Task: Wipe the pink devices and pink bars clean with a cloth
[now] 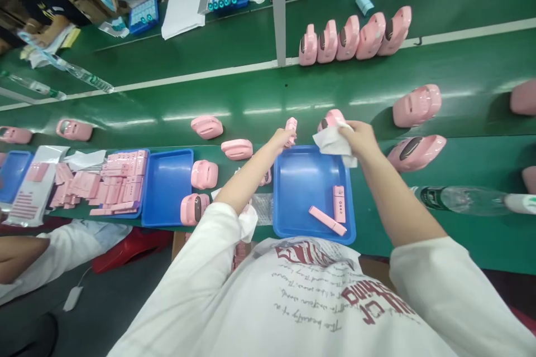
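My left hand (283,138) is closed round a small pink rectangular piece (291,124), held above the far left corner of a blue tray (312,226). In my right hand (360,138) is a crumpled white wipe (334,140), hanging over the tray's far right corner. Just behind the wipe sits a rounded pink plastic device (333,117); whether my right fingers touch it I cannot tell. Inside the tray lie two flat pink pieces: one with dark markings (339,204) and a plain narrow one (327,220).
Several pink devices (416,106) stand along the green bench, with a row on the ledge behind. A plastic bottle (464,199) lies at right. Leftward are another blue tray (167,187) and a heap of pink parts (119,178). People work across the bench and at left.
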Tool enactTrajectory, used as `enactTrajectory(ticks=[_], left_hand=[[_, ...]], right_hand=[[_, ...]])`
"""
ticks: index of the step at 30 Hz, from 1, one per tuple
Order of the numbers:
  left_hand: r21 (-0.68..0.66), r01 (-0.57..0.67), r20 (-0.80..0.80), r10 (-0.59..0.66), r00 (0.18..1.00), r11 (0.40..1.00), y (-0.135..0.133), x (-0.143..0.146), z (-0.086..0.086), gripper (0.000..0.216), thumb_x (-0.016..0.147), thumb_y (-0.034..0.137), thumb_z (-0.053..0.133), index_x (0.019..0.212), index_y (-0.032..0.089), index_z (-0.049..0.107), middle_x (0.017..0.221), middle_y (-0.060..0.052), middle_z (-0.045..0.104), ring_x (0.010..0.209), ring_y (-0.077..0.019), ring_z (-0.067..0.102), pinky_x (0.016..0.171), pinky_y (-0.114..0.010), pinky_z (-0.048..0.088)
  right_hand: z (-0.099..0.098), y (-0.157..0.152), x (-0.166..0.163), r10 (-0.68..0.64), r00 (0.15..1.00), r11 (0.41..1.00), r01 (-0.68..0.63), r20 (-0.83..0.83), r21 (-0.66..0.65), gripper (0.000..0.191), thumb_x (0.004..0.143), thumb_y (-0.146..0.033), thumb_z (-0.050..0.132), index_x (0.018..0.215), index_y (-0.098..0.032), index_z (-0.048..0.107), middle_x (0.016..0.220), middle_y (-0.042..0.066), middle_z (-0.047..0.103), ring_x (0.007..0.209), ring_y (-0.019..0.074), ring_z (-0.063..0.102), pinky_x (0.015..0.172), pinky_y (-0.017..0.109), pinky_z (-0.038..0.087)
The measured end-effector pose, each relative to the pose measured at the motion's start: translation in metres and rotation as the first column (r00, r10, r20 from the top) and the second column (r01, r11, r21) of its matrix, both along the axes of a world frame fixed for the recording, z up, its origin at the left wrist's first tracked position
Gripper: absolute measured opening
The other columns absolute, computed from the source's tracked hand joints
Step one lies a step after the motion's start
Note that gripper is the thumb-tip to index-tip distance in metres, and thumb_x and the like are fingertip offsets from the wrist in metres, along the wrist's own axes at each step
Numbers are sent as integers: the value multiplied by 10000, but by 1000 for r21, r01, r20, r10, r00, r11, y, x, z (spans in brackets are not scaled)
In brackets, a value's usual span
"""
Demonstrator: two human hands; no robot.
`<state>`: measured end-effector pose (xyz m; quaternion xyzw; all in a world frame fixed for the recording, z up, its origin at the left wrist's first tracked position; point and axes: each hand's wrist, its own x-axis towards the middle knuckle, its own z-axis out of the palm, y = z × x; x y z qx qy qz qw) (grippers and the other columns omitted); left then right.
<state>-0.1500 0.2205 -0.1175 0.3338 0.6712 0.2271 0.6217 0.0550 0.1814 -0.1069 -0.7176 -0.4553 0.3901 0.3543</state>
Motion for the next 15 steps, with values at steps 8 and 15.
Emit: enactTrajectory(ticks=[8, 15], left_hand=[[157, 56, -301, -6, 954, 986, 102, -11, -53, 367, 895, 353, 555, 1201, 150, 544, 1190, -95, 576, 1024, -202, 592, 860, -415, 521], [177, 93, -516, 12, 856, 980, 102, -25, -71, 311, 899, 338, 533, 1140, 152, 599, 1196, -99, 589, 1114, -240, 552, 936, -426, 463]], right_hand=[[-44, 106, -56, 60, 974, 997, -49, -217, 58, 290, 603, -306, 530, 812, -137, 638, 721, 14, 618, 748, 177, 569, 746, 312, 477], [-65, 115, -78, 121, 929, 992, -102, -348, 72, 400, 610, -307, 553, 951, -121, 651, 804, 40, 662, 760, 174, 593, 781, 339, 498]])
